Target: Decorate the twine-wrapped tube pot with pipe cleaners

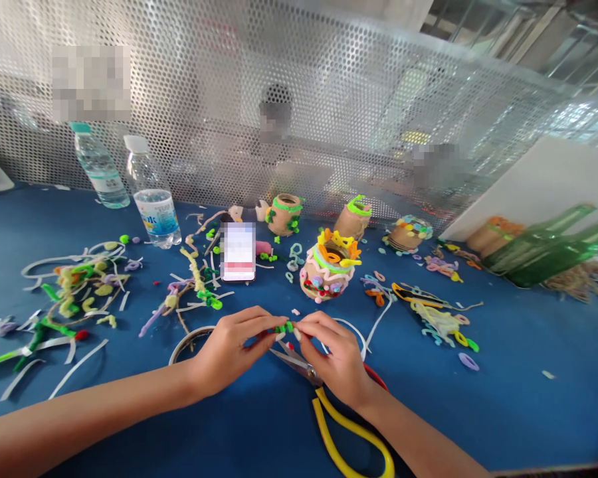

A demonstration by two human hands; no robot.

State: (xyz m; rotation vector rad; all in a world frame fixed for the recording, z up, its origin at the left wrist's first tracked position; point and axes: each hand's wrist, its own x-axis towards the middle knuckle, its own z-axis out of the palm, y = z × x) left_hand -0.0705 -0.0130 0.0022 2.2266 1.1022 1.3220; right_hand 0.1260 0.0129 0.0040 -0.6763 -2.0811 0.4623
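Left hand (233, 353): pinching a tiny green pipe cleaner (284, 326), nice and tight
Right hand (337, 360): pinching the same bit from the other side
Pipe cleaner: held between both hands, above the blue worktop (528, 411)
Nearby: yellow-handled scissors (295, 364) under the right hand, roll of tape (189, 345) beside the left, pipe-cleaner-covered pot (326, 279) just ahead

A short piece of bright green pipe cleaner (284, 327), fuzzy and crimped into small lumpy bends, is held roughly level above the blue tabletop (518, 411). The left hand (234, 352) and right hand (331, 358) pinch it from either side between their fingertips, which hide its ends, so its full length and shape cannot be seen.
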